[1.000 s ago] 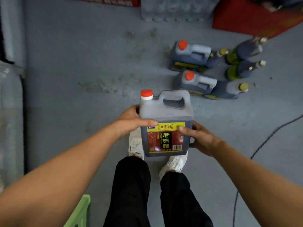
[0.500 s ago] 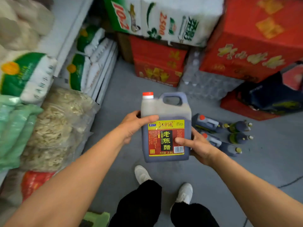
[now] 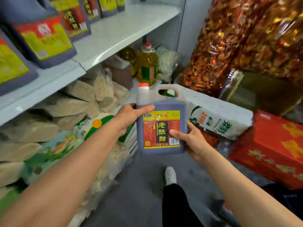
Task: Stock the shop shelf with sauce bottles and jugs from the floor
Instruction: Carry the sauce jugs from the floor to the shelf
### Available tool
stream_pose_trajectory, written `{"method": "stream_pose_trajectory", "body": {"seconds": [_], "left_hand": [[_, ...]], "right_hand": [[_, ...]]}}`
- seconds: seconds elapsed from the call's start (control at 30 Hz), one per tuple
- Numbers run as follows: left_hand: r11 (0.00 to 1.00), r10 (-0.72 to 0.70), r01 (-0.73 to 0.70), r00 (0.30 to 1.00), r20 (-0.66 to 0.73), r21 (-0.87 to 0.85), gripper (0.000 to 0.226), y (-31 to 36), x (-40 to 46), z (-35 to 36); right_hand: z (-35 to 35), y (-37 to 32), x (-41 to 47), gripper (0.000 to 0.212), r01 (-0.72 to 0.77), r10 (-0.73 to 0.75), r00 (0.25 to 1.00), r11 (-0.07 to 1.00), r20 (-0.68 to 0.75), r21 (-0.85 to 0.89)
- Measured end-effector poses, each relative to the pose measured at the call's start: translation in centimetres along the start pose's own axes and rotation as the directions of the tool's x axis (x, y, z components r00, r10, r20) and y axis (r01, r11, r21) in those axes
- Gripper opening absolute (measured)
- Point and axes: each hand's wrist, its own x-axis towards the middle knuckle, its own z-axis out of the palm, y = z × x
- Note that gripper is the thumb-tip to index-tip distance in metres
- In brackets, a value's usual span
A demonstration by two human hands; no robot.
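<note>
Held upright in mid-air in front of the chest: a dark jug (image 3: 161, 122), long axis vertical, red cap (image 3: 143, 86) up at the top left, handle (image 3: 170, 91) at the top right, red and yellow label facing the camera. Gripped from both sides, clear of any surface. Left hand (image 3: 129, 117) on the jug's left shoulder, thumb laid across the front just above the label, fingers wrapped round behind. Right hand (image 3: 193, 141) lower on the right edge, thumb pressed on the label near the barcode, fingers curled behind and under the corner. Both forearms stretched forward, converging on the jug. Up at the left, a white shelf (image 3: 124, 30) carrying a row of similar jugs (image 3: 44, 36), with bare board to their right. Compared with 0.5 s ago: same two-handed grip, jug just as upright, but view swung up and left, so shelf now in sight and floor bottles gone from view.
</note>
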Motion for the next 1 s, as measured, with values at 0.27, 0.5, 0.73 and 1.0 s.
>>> {"method": "stream_pose_trajectory", "body": {"seconds": [0.27,0.5,0.73,1.0], "left_hand": [[0.974,0.222,-0.222,0.922,-0.316,0.038,0.031,12.7,8.8,-6.2],[0.894,0.438,-0.406,0.704,-0.56,0.189,0.071,22.9,14.5,-11.6],[0.927,0.369,-0.291,0.585,-0.722,0.237,0.096,23.5,17.1,-15.5],[0.949,0.303,-0.069,0.48,-0.823,0.309,0.095,23.6,17.2,-18.6]], "right_hand": [[3.7,-15.3,16.6,0.061,0.202,-0.181,0.951,0.977,0.249,-0.063],[8.9,-28.1,30.1,0.061,0.37,-0.282,0.815,0.925,0.507,-0.081],[15.0,-28.8,39.7,0.069,0.474,-0.27,0.671,0.873,0.691,-0.119],[21.6,-28.5,42.8,0.072,0.538,-0.262,0.579,0.834,0.772,-0.121]]}}
